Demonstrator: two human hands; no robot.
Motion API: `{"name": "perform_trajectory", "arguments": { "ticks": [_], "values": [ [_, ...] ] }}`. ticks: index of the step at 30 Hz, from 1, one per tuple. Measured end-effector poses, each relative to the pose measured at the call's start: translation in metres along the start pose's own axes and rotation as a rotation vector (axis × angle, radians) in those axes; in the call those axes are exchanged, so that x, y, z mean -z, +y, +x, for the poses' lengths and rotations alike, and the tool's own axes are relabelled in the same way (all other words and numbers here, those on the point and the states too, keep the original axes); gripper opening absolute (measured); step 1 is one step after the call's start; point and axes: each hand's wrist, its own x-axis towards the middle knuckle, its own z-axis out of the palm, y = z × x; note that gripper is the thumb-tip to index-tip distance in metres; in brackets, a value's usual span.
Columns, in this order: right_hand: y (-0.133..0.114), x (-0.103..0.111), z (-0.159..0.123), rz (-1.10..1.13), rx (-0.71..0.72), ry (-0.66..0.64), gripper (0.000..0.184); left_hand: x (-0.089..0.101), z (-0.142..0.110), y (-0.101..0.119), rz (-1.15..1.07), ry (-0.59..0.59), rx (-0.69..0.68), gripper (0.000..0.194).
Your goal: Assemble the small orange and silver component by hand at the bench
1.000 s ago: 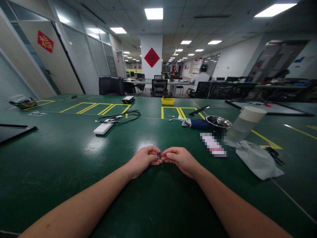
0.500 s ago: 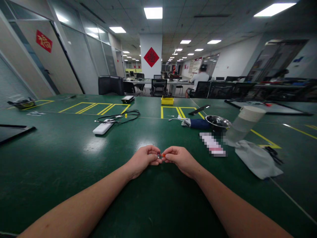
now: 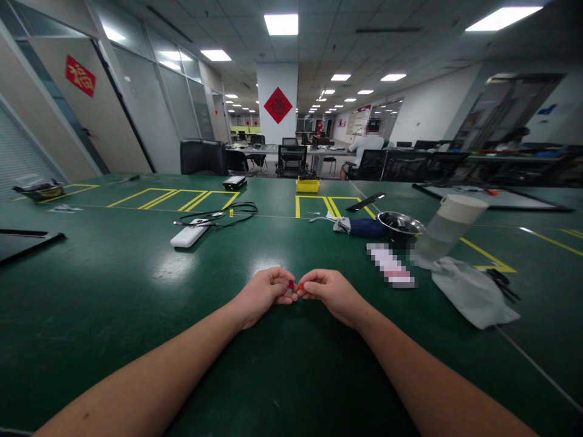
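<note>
Close together above the green table [image 3: 191, 340], my two hands meet at the fingertips. My left hand [image 3: 264, 294] is closed in a pinch on a small red and dark piece [image 3: 290, 285], too small to name. Between the thumb and fingers of my right hand [image 3: 332, 291] is a small orange piece [image 3: 301, 287], mostly covered by the fingertips. The two pieces are very near each other; whether they touch I cannot tell.
A white power bank [image 3: 190, 233] with a black cable [image 3: 237, 211] lies ahead on the left. To the right are a metal bowl [image 3: 401, 223], a tilted cylindrical container [image 3: 450, 227], a grey pouch [image 3: 471, 294] and a blurred-out flat item [image 3: 390, 265]. A yellow box [image 3: 308, 185] stands at the back.
The small piece in my left hand appears slightly turned and shows more red. Both hands stay in nearly the same place.
</note>
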Motion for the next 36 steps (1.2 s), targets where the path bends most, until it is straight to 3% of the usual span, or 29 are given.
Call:
{"name": "perform_trajectory", "arguments": {
  "ticks": [12, 20, 36],
  "values": [
    [0.0003, -0.0009, 0.0002, 0.015, -0.008, 0.015, 0.019, -0.0019, -0.0025, 0.005, -0.05, 0.028, 0.034, 0.027],
    [-0.0018, -0.002, -0.0011, -0.037, 0.028, 0.009, 0.017, -0.0039, -0.0036, 0.0056, -0.007, -0.019, 0.034, 0.029],
    [-0.0046, -0.003, -0.0035, -0.038, 0.028, -0.044, 0.019, -0.0017, -0.0022, 0.0022, -0.016, -0.007, 0.07, 0.016]
  ]
}}
